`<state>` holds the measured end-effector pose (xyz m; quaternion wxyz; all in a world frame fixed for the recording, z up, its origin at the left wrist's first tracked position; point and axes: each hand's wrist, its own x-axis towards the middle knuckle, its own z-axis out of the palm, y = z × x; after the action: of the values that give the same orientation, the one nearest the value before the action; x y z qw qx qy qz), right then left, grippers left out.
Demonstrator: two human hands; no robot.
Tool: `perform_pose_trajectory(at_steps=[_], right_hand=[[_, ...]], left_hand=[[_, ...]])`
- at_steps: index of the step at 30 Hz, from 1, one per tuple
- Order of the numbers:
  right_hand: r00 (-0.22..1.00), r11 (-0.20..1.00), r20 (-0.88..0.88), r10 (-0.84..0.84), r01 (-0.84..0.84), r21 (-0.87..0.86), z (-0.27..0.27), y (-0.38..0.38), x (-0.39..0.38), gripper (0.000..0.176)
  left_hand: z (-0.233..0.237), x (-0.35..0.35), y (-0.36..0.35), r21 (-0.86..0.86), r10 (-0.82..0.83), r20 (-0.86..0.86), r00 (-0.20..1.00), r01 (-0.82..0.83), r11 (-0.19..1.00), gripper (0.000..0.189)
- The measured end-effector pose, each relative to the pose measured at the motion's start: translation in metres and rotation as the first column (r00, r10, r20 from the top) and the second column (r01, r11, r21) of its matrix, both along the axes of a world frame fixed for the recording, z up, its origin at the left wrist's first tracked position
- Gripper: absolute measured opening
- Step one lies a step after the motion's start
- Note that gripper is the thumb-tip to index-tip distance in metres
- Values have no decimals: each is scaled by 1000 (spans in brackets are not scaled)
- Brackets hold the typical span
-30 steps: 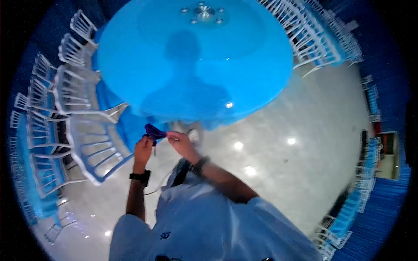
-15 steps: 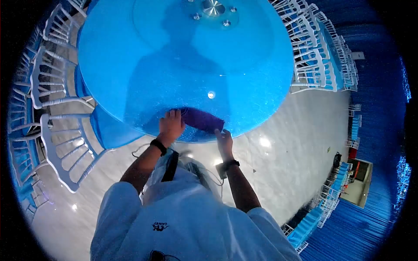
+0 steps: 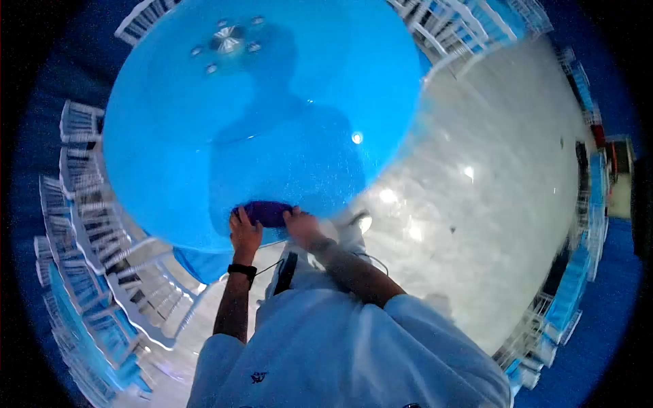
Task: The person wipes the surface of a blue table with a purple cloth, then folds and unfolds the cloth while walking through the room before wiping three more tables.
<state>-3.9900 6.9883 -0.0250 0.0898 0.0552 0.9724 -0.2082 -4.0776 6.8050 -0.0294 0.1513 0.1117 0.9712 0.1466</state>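
Note:
A dark purple cloth (image 3: 267,213) lies folded near the front edge of the round table (image 3: 163,163), which has a blue top. My left hand (image 3: 245,233) is at the cloth's left end, with its fingers spread over the end and the thumb at the lower edge. At the right end, my right hand (image 3: 301,226) pinches the cloth between thumb and fingers, slightly blurred. A dark band circles my left wrist.
A metallic centrepiece (image 3: 226,41) with several small round pieces about it stands at the table's far side. White chairs (image 3: 136,299) line the left, and more chairs (image 3: 449,27) stand at the upper right. Pale glossy floor (image 3: 490,177) lies to the right.
The view has turned and shifted. In it, both hands and the purple cloth appear further left and a little lower, and the cloth now lies more level. My left fingers are more spread.

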Motion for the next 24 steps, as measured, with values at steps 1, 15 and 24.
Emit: perform_pose_trajectory(at_steps=[1,15,24], right_hand=[[999,1000,-34,3,-4,-25,-4,5,10,17],[893,896,165,-419,436,-82,19,262,70,18],[982,989,167,83,-61,-132,-1,320,34,20]], left_hand=[[-15,11,16,-12,-59,-2,998,59,998,67],[-9,38,348,-179,-325,48,944,329,927,77],[-1,44,358,-173,-274,24,961,274,946,78]])
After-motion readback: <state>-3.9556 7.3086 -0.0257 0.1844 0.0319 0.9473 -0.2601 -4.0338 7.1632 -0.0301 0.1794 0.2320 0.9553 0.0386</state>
